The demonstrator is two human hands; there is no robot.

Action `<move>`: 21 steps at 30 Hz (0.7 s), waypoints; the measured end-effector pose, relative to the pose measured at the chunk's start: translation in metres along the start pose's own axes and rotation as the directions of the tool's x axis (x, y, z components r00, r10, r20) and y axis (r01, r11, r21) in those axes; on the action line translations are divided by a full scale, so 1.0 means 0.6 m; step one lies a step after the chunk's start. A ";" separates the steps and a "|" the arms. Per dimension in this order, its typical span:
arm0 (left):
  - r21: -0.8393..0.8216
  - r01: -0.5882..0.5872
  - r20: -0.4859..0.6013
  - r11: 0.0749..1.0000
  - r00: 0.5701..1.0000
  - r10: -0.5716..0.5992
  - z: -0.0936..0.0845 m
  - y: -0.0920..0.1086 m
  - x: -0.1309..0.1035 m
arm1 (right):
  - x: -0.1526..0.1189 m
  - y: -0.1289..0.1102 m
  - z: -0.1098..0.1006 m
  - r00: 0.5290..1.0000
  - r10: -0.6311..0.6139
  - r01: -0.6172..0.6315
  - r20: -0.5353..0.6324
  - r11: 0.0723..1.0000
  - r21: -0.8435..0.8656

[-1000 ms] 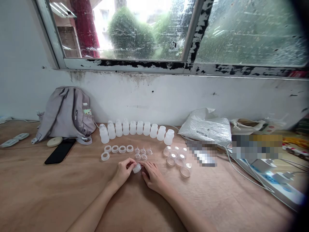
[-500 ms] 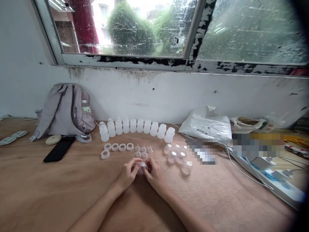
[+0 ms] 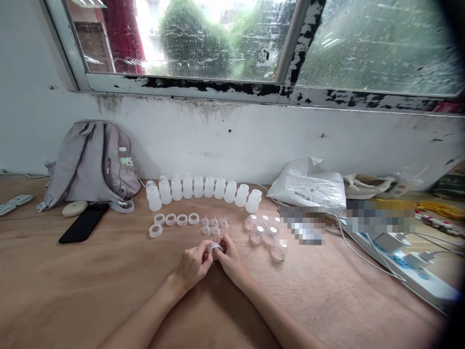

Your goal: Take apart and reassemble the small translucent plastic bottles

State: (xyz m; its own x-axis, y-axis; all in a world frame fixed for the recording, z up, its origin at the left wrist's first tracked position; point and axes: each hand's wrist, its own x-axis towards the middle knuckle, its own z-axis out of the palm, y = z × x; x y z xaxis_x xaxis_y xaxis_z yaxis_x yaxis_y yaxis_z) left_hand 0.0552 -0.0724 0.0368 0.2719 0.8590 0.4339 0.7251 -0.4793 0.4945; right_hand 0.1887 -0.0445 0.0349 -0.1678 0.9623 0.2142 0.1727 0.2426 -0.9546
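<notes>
Between my hands is a translucent white ring (image 3: pixel 215 246), pinched from both sides just above the wooden table. My left hand (image 3: pixel 194 261) is closed on its left side, and my right hand (image 3: pixel 229 257) grips its right side. Fingers cover part of the ring. Beyond them lie several small clear nipples (image 3: pixel 214 223). Several white rings (image 3: pixel 182 220) are to the left of these, and several clear domed caps (image 3: pixel 270 235) to the right. An arc of frosted white bottles (image 3: pixel 220 188) stands behind; the leftmost ones have clear caps on top.
A grey backpack (image 3: pixel 90 160) leans on the wall at the left, with a black phone (image 3: pixel 84 223) and a round cream object (image 3: pixel 74 208) before it. To the right are a silvery plastic package (image 3: pixel 308 186), cables and a white power strip (image 3: pixel 425 276).
The ring has turned slightly between my fingers, and my left hand has shifted a little. The whole view has moved slightly; the objects on the table keep their arrangement.
</notes>
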 end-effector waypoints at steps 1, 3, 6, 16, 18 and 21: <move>0.008 -0.012 -0.004 1.000 1.000 0.012 0.000 -0.001 0.000 | 0.000 0.000 0.000 1.000 0.000 -0.001 0.005 1.000 0.006; 0.022 -0.029 -0.011 0.999 1.000 0.029 0.001 -0.002 -0.002 | 0.000 0.000 0.000 1.000 -0.003 0.002 0.011 1.000 0.013; 0.038 -0.044 -0.018 0.998 0.999 0.045 0.002 -0.004 -0.005 | -0.001 -0.001 0.001 1.000 -0.007 0.007 0.009 1.000 0.009; 0.068 -0.082 -0.038 0.994 0.996 0.085 0.008 -0.009 -0.009 | -0.003 0.006 0.004 1.000 -0.014 0.012 0.020 0.994 0.111; 0.071 -0.092 -0.039 0.993 0.995 0.094 0.008 -0.011 -0.010 | -0.003 0.009 0.004 1.000 -0.012 0.008 0.025 0.991 0.130; 0.081 -0.099 -0.042 0.992 0.994 0.103 0.009 -0.011 -0.010 | -0.003 0.010 0.005 1.000 -0.007 0.006 0.003 0.994 0.108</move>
State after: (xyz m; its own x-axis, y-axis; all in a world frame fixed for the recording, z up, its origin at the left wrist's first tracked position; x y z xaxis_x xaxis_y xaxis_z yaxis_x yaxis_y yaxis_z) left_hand 0.0522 -0.0735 0.0270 0.3181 0.7968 0.5137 0.7432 -0.5460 0.3867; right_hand 0.1871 -0.0450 0.0279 -0.1723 0.9602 0.2198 0.0661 0.2339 -0.9700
